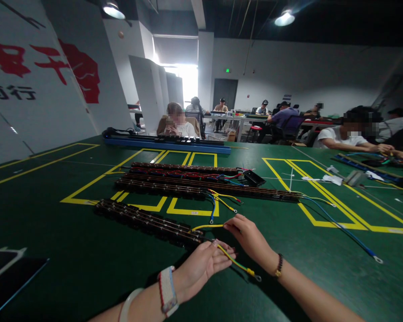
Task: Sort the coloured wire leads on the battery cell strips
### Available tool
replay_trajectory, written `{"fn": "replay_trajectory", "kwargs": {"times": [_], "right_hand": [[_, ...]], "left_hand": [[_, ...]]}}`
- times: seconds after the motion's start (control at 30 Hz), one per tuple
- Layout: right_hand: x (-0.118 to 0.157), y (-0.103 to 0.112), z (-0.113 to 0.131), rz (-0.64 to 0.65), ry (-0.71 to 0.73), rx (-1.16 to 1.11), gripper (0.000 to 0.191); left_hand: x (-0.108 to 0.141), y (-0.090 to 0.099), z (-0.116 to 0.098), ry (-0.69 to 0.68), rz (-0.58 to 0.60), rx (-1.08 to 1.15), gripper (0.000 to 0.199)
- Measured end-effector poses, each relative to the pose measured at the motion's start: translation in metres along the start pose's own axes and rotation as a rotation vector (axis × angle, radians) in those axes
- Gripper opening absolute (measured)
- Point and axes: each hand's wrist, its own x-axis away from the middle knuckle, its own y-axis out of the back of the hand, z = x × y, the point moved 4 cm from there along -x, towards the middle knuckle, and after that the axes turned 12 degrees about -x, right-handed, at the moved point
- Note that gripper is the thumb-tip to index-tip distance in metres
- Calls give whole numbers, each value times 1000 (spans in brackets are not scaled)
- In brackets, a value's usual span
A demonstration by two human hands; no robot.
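A black strip assembly point(147, 221) with copper-coloured lines along its top lies slanted on the green table, its near end by my hands. My left hand point(201, 268) is palm up at that end, its thumb on a yellow-green wire point(233, 259) that crosses the fingers. A ring terminal point(258, 278) tips this wire. My right hand point(250, 235) pinches the end of a yellow wire point(208, 226) coming from the same strip; its tip is hidden by the fingers.
More black strips point(161, 185) lie beyond, with yellow and blue wires point(215, 205). A blue rail point(168, 143) borders the back. One long blue wire point(342, 230) stretches right. Yellow tape point(184, 212) marks the table point(87, 268). A co-worker point(342, 136) handles wires at right.
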Motion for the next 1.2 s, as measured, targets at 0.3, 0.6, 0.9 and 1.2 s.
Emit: {"fn": "replay_trajectory", "kwargs": {"times": [0.3,0.6,0.9,1.2], "right_hand": [[-17,-1,5,-35,18,47,14],[-19,-19,6,96,82,424,11],[-21,-35,41,303,282,360,13],[-14,-36,25,251,159,123,13]], "left_hand": [[-1,0,2,9,-28,-2,20],[-2,1,3,-1,-20,-10,18],[-3,3,5,-26,-41,1,6],[-2,0,4,5,-40,-6,16]]}}
